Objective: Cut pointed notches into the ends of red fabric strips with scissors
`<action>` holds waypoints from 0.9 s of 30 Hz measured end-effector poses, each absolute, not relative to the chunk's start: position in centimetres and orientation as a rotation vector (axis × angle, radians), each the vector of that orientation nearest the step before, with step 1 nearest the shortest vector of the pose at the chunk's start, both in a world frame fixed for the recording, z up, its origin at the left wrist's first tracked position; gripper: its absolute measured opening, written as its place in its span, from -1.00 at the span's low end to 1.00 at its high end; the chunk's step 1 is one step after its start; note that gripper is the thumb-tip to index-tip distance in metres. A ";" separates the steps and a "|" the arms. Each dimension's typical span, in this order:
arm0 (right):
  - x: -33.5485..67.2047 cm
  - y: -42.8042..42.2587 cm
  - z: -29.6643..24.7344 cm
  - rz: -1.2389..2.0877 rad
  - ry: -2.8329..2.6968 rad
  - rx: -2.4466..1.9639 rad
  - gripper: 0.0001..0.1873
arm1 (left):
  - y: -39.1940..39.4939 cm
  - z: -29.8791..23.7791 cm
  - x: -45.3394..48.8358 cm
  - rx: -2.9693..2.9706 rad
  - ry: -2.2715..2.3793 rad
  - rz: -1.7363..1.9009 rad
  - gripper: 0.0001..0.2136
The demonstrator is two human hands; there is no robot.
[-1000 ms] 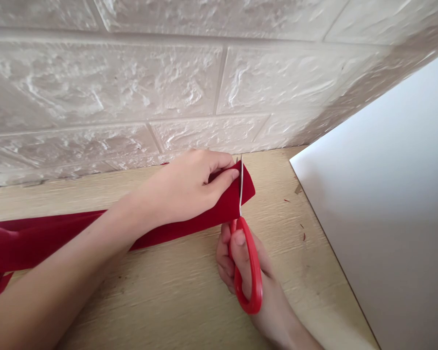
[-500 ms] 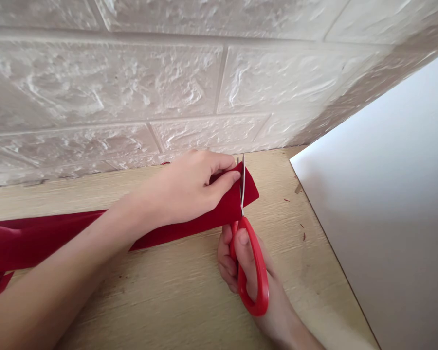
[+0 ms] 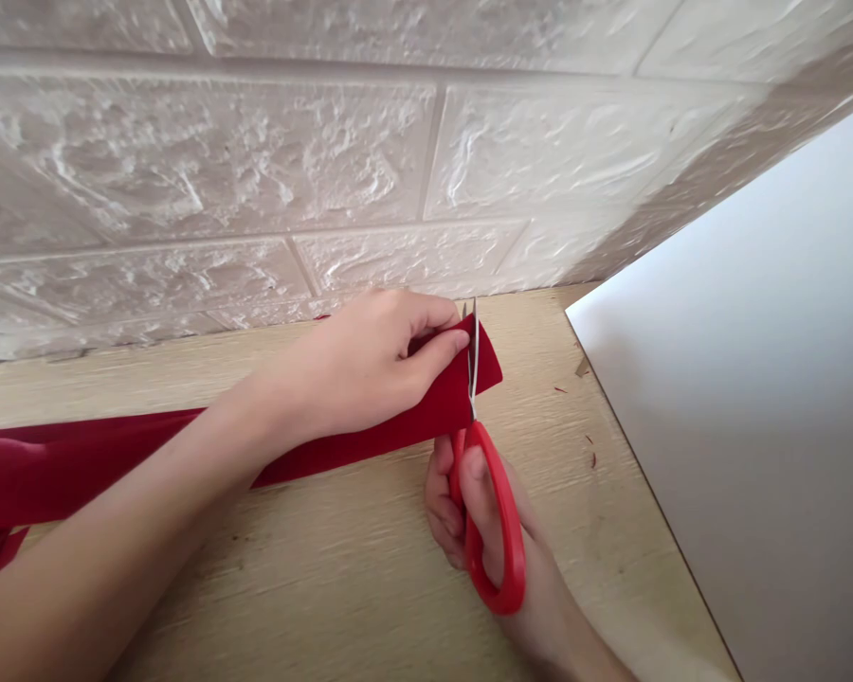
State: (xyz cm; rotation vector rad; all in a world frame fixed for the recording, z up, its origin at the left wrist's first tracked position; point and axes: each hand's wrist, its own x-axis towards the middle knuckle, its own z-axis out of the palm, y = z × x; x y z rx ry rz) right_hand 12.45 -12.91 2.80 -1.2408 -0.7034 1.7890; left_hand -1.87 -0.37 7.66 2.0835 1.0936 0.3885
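Red felt strip stretches across the light wood counter, its end pinched firmly by the left hand, forearm lying low over the cloth. The right hand closes around red-handled scissors, blades upright through the edge. Pinching this close to the blades should keep the cut clean.

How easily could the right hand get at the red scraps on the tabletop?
Fairly easily, it seems: the scraps lie on the tabletop beside the right hand, nothing between, though it holds the red scissors.
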 end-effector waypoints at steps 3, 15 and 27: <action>12.2 -13.0 2.6 1.790 -0.659 -1.194 -0.40 | -0.5 7.7 -1.8 2.073 1.075 0.339 -0.70; 12.2 -13.0 2.1 1.773 -0.596 -1.262 -0.37 | -0.4 7.5 -1.9 2.075 1.071 0.339 -0.69; 12.5 -12.7 3.1 1.849 -0.631 -1.234 -0.35 | -0.6 7.8 -2.0 2.059 1.065 0.270 -0.72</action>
